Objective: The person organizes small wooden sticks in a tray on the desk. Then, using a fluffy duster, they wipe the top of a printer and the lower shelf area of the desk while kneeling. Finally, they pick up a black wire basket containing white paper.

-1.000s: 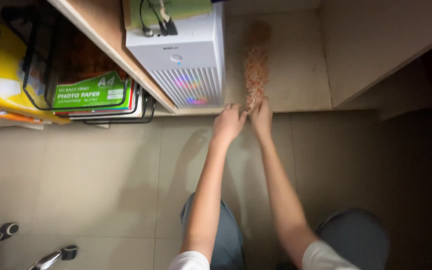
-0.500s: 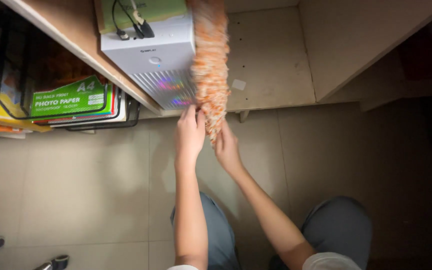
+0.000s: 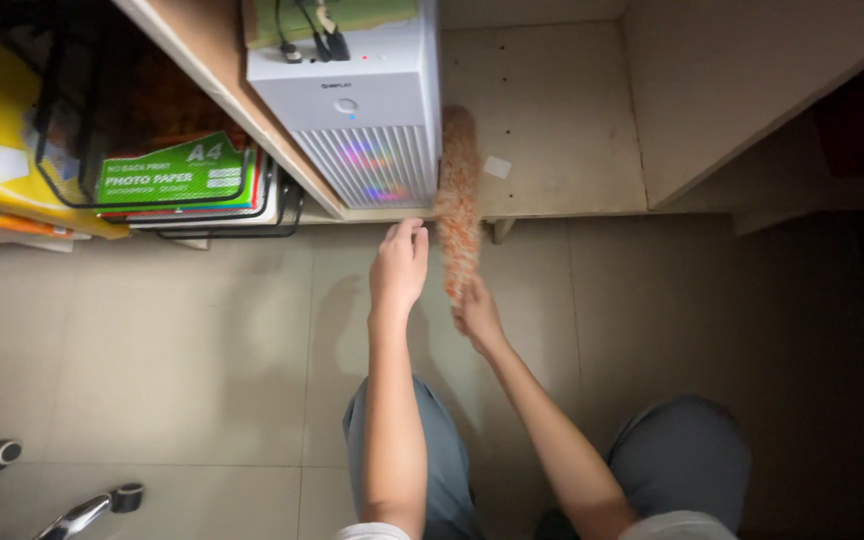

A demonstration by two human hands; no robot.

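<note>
A: What is cut off or hard to read here?

B: The handle of the duster (image 3: 458,215) is hidden inside the right hand (image 3: 477,318), and its fluffy orange head is blurred. The white tower unit (image 3: 357,110) runs out of view at the far edge, as do the cables (image 3: 314,30) plugged into its top. Near left, only the ends of chrome chair legs (image 3: 62,505) show.

A: And the hands?

B: The right hand is closed around the duster's near end; the head lies along the right side of the white unit, over the wooden shelf board (image 3: 552,110). The left hand (image 3: 399,268) holds nothing, fingers loosely curled, hovering above the floor tiles (image 3: 152,350) just near the shelf edge.

A: What differs from half a second ago?

B: Then both hands met at the handle and the duster crossed the unit's front. Now the left hand has let go, and the duster sits further right. The wire tray with coloured paper packs (image 3: 177,175) remains at far left.
</note>
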